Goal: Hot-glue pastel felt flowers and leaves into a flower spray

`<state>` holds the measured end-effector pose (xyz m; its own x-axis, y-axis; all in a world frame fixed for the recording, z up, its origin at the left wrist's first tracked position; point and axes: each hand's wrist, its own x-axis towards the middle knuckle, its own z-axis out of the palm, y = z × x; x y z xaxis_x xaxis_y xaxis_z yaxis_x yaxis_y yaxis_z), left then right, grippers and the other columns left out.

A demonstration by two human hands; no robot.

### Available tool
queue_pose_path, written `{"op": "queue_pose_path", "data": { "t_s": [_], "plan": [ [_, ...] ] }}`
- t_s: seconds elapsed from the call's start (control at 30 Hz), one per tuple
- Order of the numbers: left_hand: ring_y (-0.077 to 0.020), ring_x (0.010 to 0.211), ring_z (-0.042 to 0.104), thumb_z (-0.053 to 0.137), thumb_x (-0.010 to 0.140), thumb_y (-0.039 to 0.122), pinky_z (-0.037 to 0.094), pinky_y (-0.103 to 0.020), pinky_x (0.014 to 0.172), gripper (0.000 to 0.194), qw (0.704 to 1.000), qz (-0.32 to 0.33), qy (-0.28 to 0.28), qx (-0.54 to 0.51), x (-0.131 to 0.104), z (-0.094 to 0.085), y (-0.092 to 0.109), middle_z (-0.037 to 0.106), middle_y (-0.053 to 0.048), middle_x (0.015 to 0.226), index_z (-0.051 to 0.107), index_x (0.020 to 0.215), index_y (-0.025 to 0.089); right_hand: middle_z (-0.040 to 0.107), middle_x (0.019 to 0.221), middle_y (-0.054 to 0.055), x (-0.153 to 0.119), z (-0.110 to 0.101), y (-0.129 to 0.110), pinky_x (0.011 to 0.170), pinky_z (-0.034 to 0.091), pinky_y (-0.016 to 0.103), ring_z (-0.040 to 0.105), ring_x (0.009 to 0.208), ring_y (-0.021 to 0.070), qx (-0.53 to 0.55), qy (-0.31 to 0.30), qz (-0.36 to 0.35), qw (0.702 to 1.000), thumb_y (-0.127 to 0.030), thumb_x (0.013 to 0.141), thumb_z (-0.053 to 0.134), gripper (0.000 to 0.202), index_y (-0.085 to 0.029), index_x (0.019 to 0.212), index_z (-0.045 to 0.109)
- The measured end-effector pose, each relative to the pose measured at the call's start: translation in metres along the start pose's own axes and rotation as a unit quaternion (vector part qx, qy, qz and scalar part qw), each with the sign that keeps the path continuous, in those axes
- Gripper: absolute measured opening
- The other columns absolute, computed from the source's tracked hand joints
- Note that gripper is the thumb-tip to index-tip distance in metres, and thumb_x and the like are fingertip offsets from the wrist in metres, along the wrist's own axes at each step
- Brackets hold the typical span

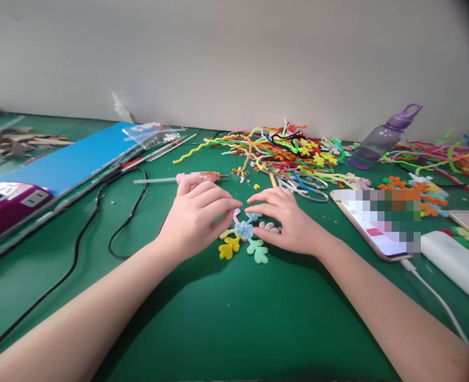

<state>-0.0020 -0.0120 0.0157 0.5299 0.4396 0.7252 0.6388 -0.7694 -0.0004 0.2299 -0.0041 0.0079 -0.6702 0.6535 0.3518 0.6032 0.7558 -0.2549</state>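
Observation:
A fuzzy pipe-cleaner flower piece [244, 229] lies on the green table between my hands, with a light blue flower in the middle. Around it spread a yellow leaf [229, 248], a mint green leaf [258, 250], a grey one partly behind my fingers, and pink and blue parts. My left hand [198, 212] hovers at its left side, fingers curved and thumb apart, close to the pink part. On the other side my right hand [286, 217] has its fingers and thumb spread, the thumb tip near the blue flower. Whether either hand touches the piece is unclear.
A pink glue gun [198, 177] lies behind my left hand. Scissors [306, 185] and a pile of pipe cleaners [266, 143] are beyond. At right are a phone [372, 223], a white power bank [457, 265] and a purple bottle [381, 139]. Left are a power strip [14, 207] and black cable [77, 249].

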Motion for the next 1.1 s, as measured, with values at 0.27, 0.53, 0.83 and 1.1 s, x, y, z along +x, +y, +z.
{"op": "queue_pose_path", "data": {
  "t_s": [0.27, 0.53, 0.83, 1.1],
  "plan": [
    [-0.0147, 0.076, 0.063, 0.056, 0.086, 0.017, 0.037, -0.037, 0.087, 0.012, 0.999, -0.022, -0.028, -0.003, 0.0, 0.003, 0.001, 0.069, 0.002, 0.08, 0.064, 0.093, 0.021, 0.056, 0.123, 0.005, 0.0, 0.008, -0.003, 0.109, 0.024, 0.046, 0.042, 0.12, 0.023, 0.025, -0.049, -0.016, 0.998, -0.04, 0.082, 0.058, 0.034, -0.025, 0.112, 0.06],
    [-0.0145, 0.08, 0.065, 0.055, 0.086, 0.016, 0.036, -0.036, 0.088, 0.018, 0.999, -0.036, -0.016, 0.002, -0.001, 0.004, 0.0, 0.071, 0.0, 0.086, 0.06, 0.103, 0.021, 0.059, 0.119, 0.005, 0.001, 0.009, -0.013, 0.111, 0.017, 0.052, 0.044, 0.12, 0.0244, -0.005, -0.044, -0.001, 0.999, -0.049, 0.083, 0.055, 0.041, -0.024, 0.115, 0.055],
    [-0.0126, 0.062, 0.056, 0.055, 0.087, 0.019, 0.037, -0.037, 0.088, 0.002, 0.999, -0.032, -0.005, -0.009, -0.001, 0.0, 0.002, 0.066, 0.004, 0.069, 0.055, 0.087, 0.021, 0.057, 0.122, 0.008, 0.0, 0.014, -0.021, 0.11, 0.023, 0.046, 0.043, 0.122, 0.0242, -0.007, -0.021, 0.032, 0.999, -0.041, 0.078, 0.06, 0.035, -0.022, 0.107, 0.058],
    [-0.0098, 0.052, 0.048, 0.05, 0.088, 0.017, 0.038, -0.038, 0.087, 0.017, 0.999, -0.03, -0.003, -0.035, 0.0, -0.004, 0.004, 0.058, 0.005, 0.058, 0.052, 0.072, 0.02, 0.057, 0.12, 0.006, 0.0, 0.017, -0.022, 0.11, 0.022, 0.046, 0.043, 0.12, 0.0232, 0.016, -0.02, 0.052, 0.998, -0.036, 0.079, 0.06, 0.028, -0.023, 0.104, 0.06]
  ]
}}
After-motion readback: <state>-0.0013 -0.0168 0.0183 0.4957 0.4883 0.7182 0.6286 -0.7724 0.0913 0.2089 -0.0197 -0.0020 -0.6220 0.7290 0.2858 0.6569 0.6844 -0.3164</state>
